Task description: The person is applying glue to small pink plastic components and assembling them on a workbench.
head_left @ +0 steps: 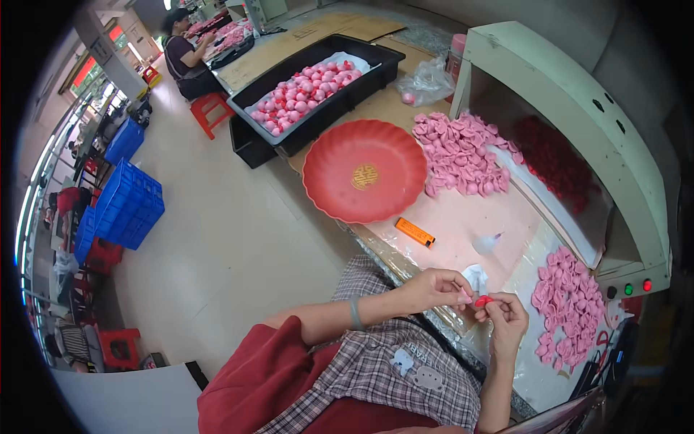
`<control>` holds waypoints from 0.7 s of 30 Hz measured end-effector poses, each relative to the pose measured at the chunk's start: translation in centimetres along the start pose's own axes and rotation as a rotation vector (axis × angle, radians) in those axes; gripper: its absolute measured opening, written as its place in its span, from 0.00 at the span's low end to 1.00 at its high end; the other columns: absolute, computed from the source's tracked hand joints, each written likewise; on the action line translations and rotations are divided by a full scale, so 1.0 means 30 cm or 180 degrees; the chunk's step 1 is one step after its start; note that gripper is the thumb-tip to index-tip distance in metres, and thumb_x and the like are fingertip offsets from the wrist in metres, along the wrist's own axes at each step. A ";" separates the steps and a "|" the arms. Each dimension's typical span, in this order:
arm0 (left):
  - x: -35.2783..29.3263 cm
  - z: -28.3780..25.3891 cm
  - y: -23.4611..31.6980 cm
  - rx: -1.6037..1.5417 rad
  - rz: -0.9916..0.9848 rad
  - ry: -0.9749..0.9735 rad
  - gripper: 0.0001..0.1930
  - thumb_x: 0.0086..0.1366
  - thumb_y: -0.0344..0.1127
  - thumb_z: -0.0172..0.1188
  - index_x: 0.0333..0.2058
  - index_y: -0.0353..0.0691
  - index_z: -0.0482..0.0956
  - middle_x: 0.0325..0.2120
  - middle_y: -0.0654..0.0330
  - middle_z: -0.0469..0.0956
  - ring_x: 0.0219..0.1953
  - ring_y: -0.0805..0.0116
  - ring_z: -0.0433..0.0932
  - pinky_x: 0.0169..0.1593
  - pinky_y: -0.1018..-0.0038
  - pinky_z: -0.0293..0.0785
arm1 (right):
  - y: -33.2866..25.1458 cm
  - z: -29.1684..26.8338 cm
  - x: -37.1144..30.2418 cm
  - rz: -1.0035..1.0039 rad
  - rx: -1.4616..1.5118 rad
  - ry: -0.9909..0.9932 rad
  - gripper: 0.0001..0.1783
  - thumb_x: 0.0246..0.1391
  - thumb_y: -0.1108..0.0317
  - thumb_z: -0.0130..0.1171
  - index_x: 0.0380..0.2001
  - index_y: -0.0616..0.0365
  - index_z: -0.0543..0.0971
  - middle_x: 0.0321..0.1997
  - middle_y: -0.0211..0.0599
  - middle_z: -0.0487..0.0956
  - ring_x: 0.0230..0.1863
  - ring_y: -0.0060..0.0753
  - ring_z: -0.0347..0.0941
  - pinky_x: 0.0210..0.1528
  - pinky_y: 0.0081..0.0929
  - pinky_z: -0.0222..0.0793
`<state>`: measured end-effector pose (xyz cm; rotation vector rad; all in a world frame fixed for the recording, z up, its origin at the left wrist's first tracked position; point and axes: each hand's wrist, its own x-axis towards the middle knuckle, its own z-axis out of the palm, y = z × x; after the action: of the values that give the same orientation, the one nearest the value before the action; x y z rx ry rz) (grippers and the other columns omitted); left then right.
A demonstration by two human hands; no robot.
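The left hand [431, 290] pinches a pink piece [465, 296], the right hand [509, 322] a red piece [483, 300] (both small); a slack pinch could drop either.

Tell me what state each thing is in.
Left hand, pinching a pink piece
Right hand, pinching a red piece
Black tray, holding many pink and red balls
Red scalloped bowl, face up
Clear plastic bag, crumpled
Orange rectangular object, lying flat
Green indicator light, seemingly lit
Red indicator light, seemingly lit
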<state>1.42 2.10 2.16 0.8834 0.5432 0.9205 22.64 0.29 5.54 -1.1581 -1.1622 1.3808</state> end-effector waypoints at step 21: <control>-0.007 -0.009 0.053 0.0294 -0.0198 0.0156 0.13 0.62 0.22 0.61 0.46 0.29 0.75 0.42 0.56 0.79 0.45 0.70 0.79 0.51 0.75 0.77 | 0.021 0.086 0.012 0.0498 0.0825 -0.0074 0.08 0.60 0.70 0.59 0.40 0.65 0.78 0.28 0.35 0.80 0.21 0.17 0.69 0.24 0.12 0.63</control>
<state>0.42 2.51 3.35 0.9237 0.6564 0.8678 20.00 0.37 5.14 -1.0657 -0.8914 1.6151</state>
